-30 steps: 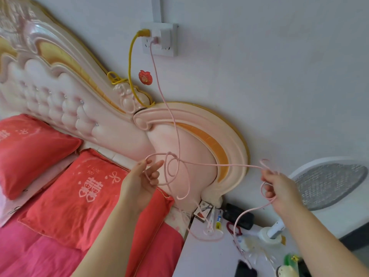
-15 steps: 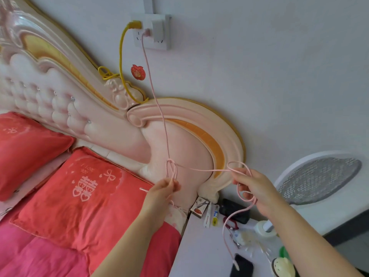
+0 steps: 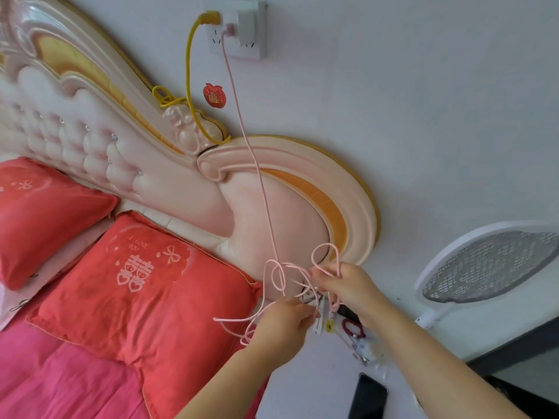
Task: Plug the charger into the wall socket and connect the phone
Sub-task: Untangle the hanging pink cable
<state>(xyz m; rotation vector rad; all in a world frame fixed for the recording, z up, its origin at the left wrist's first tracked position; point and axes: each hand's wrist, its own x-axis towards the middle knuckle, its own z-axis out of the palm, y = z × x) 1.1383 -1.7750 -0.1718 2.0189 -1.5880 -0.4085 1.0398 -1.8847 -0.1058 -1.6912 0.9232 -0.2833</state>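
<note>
— Where was the phone [image 3: 367,399]?

— Closest to the camera, flat on the white counter [image 3: 302,385], dark screen up, between the two forearms and below the hands. Its lower end was cut off by the frame edge.

— And the hands?

— Both were raised over the far end of the counter, close together. The left hand [image 3: 281,323] showed its back, fingers curled in and pinching strands of the pink cable [image 3: 260,189]. Loose loops hung out to its left over the red pillow [image 3: 157,291]. The right hand [image 3: 351,287] sat just above and to the right, fingers bent and pinching the cable where a loop stood up over the knuckles.

— How did the cable look?

— Thin, pale pink, tangled into several loops between the two hands. From that knot a single taut run climbed across the pink headboard [image 3: 302,213] to the wall.

— Was it plugged in?

— Its top end went into the side of a white charger [image 3: 248,25] seated in the wall socket [image 3: 242,51], with a yellow cable [image 3: 188,74] plugged in just beside it.

— Anything you couldn't make out?

— The cable's free end. It was lost in the tangle behind the fingers. Small clutter on the counter behind the hands was partly hidden too. A white bug zapper racket [image 3: 490,264] leaned on the wall at the right.
</note>
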